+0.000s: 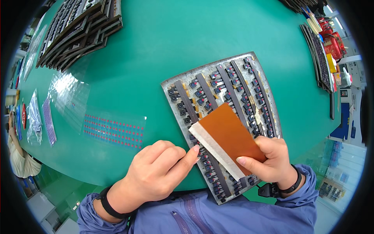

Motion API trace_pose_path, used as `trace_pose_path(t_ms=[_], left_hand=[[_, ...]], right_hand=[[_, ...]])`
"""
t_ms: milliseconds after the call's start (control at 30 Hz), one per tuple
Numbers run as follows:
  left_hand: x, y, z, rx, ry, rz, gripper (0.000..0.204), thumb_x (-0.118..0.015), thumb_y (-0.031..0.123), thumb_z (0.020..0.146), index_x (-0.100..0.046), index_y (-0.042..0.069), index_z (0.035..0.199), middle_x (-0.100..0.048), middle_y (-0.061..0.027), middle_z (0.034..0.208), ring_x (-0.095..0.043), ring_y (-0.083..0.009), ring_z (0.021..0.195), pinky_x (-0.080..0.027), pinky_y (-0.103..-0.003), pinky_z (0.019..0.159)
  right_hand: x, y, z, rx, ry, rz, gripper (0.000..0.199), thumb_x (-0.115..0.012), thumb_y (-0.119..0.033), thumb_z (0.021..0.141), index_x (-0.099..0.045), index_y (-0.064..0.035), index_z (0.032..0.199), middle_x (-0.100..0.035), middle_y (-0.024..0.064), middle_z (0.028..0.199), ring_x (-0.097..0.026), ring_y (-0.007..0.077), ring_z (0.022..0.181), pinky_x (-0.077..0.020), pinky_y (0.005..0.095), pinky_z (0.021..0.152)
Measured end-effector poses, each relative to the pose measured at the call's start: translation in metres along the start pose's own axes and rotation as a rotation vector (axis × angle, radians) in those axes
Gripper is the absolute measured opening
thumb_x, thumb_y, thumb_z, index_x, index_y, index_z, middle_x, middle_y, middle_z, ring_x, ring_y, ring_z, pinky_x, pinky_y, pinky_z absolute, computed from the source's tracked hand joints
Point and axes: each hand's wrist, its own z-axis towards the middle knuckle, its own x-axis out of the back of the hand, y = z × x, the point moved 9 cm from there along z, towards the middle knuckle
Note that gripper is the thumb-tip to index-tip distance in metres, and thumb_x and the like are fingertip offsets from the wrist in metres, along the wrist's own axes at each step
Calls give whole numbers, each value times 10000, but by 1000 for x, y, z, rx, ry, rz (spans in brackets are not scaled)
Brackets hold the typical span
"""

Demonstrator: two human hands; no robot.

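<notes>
Head view looks down on our two hands above a green surface. Our right hand has its grip pinching the lower right corner of an orange-brown card with a pale strip along one long edge, thumb on top, fingers underneath; the card lies tilted over the lower middle of a grey tray. Our left hand is curled, its grip pressed together, with the thumb tip touching the tray just beside the card's pale edge; we cannot tell whether anything sits between the fingertips. The tray rests near the surface's front edge and carries dark strips with rows of small black components. To the left of the tray a clear sheet dotted with red and blue marks lies flat, well apart from our hands. Stacks of dark trays sit at the far left, and another row at the far right.
</notes>
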Motion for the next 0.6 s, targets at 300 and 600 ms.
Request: trace_pose_path(t_ms=[300,600], left_hand=[[3,-6,3,62,51,39,286,-740,22,699,-679,-56,967,-511,-46,763,-533,-193,685,-463,-284,575],[5,-6,4,66,68,39,295,-733,27,718,-672,-58,994,-507,-49,773,-526,-196,694,-456,-291,590]], right_hand=[[-6,6,-1,-57,-4,-21,156,-743,-103,822,-663,10,892,-657,67,627,-635,94,525,-447,240,452],[-3,5,0,-45,51,30,146,-722,-96,845,-654,8,921,-676,66,667,-650,79,580,-470,227,484]])
